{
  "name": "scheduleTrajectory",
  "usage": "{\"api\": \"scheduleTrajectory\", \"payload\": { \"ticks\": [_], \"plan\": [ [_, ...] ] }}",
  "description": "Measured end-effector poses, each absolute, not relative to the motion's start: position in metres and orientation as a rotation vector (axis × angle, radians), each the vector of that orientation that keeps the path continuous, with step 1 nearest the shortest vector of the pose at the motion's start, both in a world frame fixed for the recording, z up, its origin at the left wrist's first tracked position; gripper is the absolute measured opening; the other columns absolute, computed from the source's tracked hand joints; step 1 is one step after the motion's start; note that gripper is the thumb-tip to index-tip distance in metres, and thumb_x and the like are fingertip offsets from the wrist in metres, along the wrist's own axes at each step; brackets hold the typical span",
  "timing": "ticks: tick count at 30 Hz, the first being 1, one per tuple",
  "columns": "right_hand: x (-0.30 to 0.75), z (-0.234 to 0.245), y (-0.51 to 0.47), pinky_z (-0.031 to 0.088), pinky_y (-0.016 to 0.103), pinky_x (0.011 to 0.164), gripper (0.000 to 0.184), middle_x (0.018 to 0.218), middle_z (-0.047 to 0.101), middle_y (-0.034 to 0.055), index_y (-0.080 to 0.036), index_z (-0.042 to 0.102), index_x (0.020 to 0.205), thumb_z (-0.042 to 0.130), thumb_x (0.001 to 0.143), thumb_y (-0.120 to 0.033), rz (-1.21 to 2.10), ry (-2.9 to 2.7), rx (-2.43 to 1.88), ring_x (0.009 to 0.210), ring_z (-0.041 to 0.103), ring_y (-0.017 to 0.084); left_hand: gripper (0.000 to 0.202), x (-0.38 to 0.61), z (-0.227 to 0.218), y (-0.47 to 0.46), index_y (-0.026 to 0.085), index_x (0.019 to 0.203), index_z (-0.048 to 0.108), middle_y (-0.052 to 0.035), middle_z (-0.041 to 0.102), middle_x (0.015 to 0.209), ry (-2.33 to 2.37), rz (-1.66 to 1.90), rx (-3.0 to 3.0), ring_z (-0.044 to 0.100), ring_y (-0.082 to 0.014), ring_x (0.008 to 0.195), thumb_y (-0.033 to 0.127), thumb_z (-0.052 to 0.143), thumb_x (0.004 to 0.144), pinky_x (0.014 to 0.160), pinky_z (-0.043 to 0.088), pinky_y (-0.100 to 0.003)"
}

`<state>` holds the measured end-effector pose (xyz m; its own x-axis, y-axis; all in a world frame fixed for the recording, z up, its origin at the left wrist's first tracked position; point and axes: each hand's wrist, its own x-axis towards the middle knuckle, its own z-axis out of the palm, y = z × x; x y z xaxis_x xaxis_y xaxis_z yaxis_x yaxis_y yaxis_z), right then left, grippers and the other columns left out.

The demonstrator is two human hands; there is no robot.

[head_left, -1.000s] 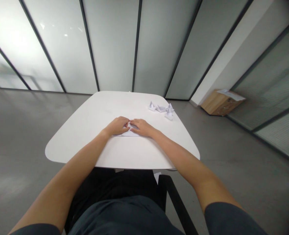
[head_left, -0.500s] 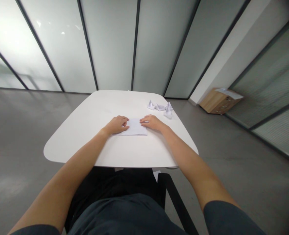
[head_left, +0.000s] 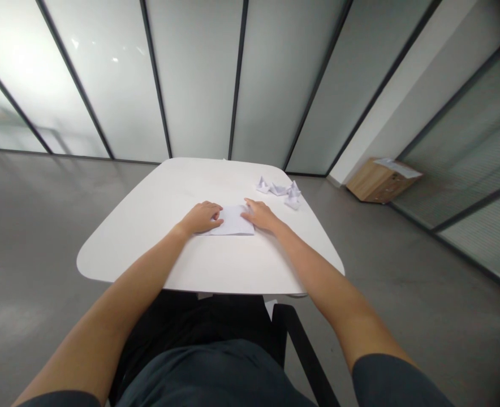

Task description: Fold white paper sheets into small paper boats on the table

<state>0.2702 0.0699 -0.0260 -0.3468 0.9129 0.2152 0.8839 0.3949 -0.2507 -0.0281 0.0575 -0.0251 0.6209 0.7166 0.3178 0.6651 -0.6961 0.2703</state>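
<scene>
A folded white sheet of paper [head_left: 234, 221] lies flat on the white table [head_left: 156, 237]. My left hand [head_left: 201, 217] rests on the paper's left edge, fingers curled down and pressing it. At the paper's right edge my right hand [head_left: 259, 214] lies with its fingers stretched flat on the sheet. Neither hand lifts the paper off the table.
Several folded white paper shapes [head_left: 280, 190] sit at the table's far right. A black chair arm [head_left: 301, 345] juts out below the table's near edge. A wooden cabinet [head_left: 376, 180] stands on the grey floor to the right, by glass walls.
My right hand slid from the middle of the paper out to its right edge, uncovering the sheet. The left hand stayed put.
</scene>
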Motion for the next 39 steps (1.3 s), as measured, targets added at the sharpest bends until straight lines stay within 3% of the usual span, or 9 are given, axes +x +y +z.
{"api": "scheduleTrajectory", "payload": {
  "ticks": [5,11,17,21,25,27,29,33,39],
  "plan": [
    [0.266,-0.026,0.067,0.044,0.048,0.119,0.083,0.148,0.064,0.0167,-0.018,0.042,0.163,0.075,0.092,-0.044,0.212,-2.322,-1.54,0.138,0.058,0.033,0.032,-0.027,-0.024,0.056,0.022,0.113,0.076,-0.0096,0.076,0.115,1.192,0.591,2.73,0.065,-0.0297,0.117,0.043,0.062,0.094,0.106,0.046,-0.043],
    [0.262,-0.032,0.069,0.046,0.045,0.119,0.102,0.154,0.046,0.0192,-0.018,0.024,0.17,0.076,0.084,-0.03,0.308,-2.204,-1.352,0.142,0.05,0.03,0.029,-0.026,-0.023,0.054,0.021,0.109,0.074,-0.0102,0.075,0.122,1.194,0.569,2.753,0.064,-0.0303,0.119,0.043,0.06,0.095,0.106,0.046,-0.043],
    [0.252,-0.039,0.07,0.046,0.05,0.118,0.114,0.164,0.03,0.0206,-0.022,0.006,0.174,0.071,0.081,-0.02,0.286,-2.158,-1.299,0.145,0.045,0.033,0.03,-0.027,-0.025,0.057,0.021,0.107,0.074,-0.0106,0.075,0.121,1.18,0.592,2.754,0.064,-0.0303,0.119,0.044,0.06,0.095,0.106,0.047,-0.044],
    [0.251,-0.039,0.069,0.052,0.048,0.109,0.115,0.153,0.051,0.0205,-0.019,0.006,0.174,0.068,0.078,-0.013,0.329,-2.123,-1.258,0.131,0.058,0.032,0.029,-0.027,-0.027,0.058,0.021,0.103,0.073,-0.0098,0.075,0.124,1.187,0.574,2.791,0.066,-0.0295,0.118,0.045,0.058,0.096,0.107,0.048,-0.044],
    [0.252,-0.035,0.063,0.058,0.039,0.092,0.112,0.119,0.077,0.0091,-0.02,0.003,0.174,0.066,0.082,-0.014,0.449,-2.156,-1.269,0.092,0.072,0.024,0.026,-0.028,-0.027,0.058,0.022,0.09,0.068,-0.0087,0.072,0.137,1.173,0.579,2.809,0.064,-0.0294,0.125,0.045,0.058,0.097,0.111,0.048,-0.044],
    [0.253,-0.032,0.061,0.059,0.037,0.093,0.105,0.117,0.081,0.0058,-0.022,0.011,0.174,0.065,0.084,-0.013,0.495,-2.196,-1.228,0.092,0.074,0.022,0.025,-0.028,-0.026,0.057,0.022,0.089,0.066,-0.0086,0.071,0.139,1.168,0.584,2.812,0.064,-0.0291,0.126,0.045,0.058,0.097,0.112,0.048,-0.045],
    [0.254,-0.03,0.06,0.058,0.036,0.098,0.092,0.124,0.08,0.0051,-0.024,0.033,0.169,0.064,0.084,-0.011,0.525,-2.234,-1.179,0.101,0.076,0.022,0.024,-0.028,-0.026,0.056,0.023,0.089,0.065,-0.0089,0.072,0.138,1.17,0.586,2.811,0.065,-0.0287,0.125,0.044,0.058,0.097,0.112,0.048,-0.045],
    [0.254,-0.026,0.06,0.057,0.035,0.107,0.057,0.128,0.08,0.0014,-0.025,0.077,0.132,0.06,0.081,-0.005,0.53,-2.338,-1.118,0.115,0.075,0.022,0.024,-0.027,-0.026,0.056,0.023,0.088,0.065,-0.0086,0.073,0.136,1.172,0.597,2.807,0.066,-0.0283,0.124,0.044,0.058,0.096,0.112,0.048,-0.045],
    [0.254,-0.024,0.062,0.051,0.037,0.119,0.05,0.125,0.08,0.0006,-0.026,0.087,0.111,0.059,0.076,-0.004,0.535,-2.406,-1.005,0.122,0.074,0.023,0.026,-0.028,-0.027,0.057,0.022,0.088,0.066,-0.0083,0.073,0.137,1.177,0.604,2.809,0.066,-0.0295,0.124,0.046,0.059,0.096,0.11,0.049,-0.044]
  ]
}}
